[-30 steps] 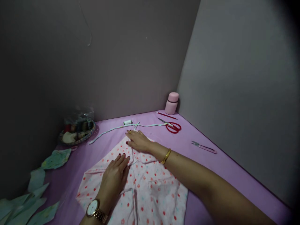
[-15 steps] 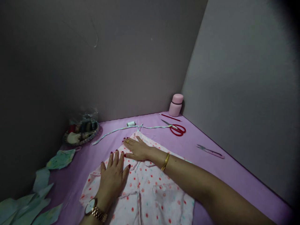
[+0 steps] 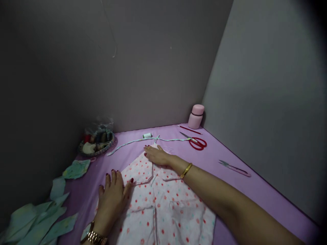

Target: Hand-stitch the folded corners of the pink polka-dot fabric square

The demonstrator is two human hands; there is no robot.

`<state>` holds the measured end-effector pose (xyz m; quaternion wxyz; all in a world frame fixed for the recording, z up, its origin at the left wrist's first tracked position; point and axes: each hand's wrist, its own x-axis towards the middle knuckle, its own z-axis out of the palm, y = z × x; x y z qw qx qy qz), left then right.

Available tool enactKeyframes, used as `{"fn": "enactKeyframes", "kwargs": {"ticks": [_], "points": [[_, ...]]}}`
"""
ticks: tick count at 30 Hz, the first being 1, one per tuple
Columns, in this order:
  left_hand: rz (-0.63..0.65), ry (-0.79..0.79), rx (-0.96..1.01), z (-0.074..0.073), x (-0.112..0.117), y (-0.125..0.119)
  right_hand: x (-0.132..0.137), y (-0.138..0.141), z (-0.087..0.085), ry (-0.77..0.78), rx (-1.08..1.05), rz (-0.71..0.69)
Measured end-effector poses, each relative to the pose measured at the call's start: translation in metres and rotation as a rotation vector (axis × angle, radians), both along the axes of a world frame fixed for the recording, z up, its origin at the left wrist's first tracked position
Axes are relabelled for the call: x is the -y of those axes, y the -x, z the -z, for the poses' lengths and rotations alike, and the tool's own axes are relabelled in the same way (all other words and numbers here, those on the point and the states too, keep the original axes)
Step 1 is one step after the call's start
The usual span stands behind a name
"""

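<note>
A white cloth piece with red and teal dots (image 3: 143,195), sewn with seams and flaps, lies spread on the purple table cover (image 3: 235,194). My left hand (image 3: 112,194) rests flat on its left edge, fingers spread. Near its pointed far end, my right hand (image 3: 157,156) lies palm down with fingers stretched out. Just beyond that tip, a thin twisted fabric cord (image 3: 133,142) runs across the cover, its right end lying over the red-handled scissors (image 3: 198,143). A white thread spool (image 3: 147,135) lies behind the cord.
A basket (image 3: 112,144) of thread spools stands at the back left. Pale green fabric scraps (image 3: 38,221) and a green patterned piece (image 3: 76,169) lie at left. Thread snips (image 3: 235,168) are at right. A red pencil (image 3: 190,130) and pink bottle (image 3: 196,116) sit near the back corner walls.
My left hand has slid left and toward me, along the cloth's left edge. My right hand has shifted slightly toward the cloth's far tip. The view has turned a little left.
</note>
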<state>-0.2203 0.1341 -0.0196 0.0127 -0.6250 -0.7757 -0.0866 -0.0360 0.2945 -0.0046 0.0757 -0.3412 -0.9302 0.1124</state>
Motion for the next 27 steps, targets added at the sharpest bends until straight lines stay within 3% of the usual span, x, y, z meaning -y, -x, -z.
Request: {"fn": "enactKeyframes", "kwargs": {"ticks": [6,10,14,19,22,27], "points": [[0.011,-0.016,0.060,-0.023,-0.033,0.020,-0.034,0.007,-0.009,-0.081,-0.002,0.163],[0.078,0.028,0.103,-0.018,-0.048,0.031,-0.052,0.011,-0.009,-0.087,0.029,0.146],[0.083,-0.004,0.111,-0.008,-0.039,0.030,-0.053,0.011,-0.005,-0.107,-0.026,0.119],[0.137,-0.096,0.060,-0.006,-0.031,0.019,-0.041,0.003,-0.001,-0.119,-0.116,0.144],[0.260,-0.123,0.059,-0.008,-0.043,0.002,-0.034,-0.002,-0.003,-0.100,-0.133,0.065],[0.476,-0.009,0.067,-0.004,-0.067,-0.034,-0.029,-0.002,0.001,-0.018,-0.095,-0.055]]}}
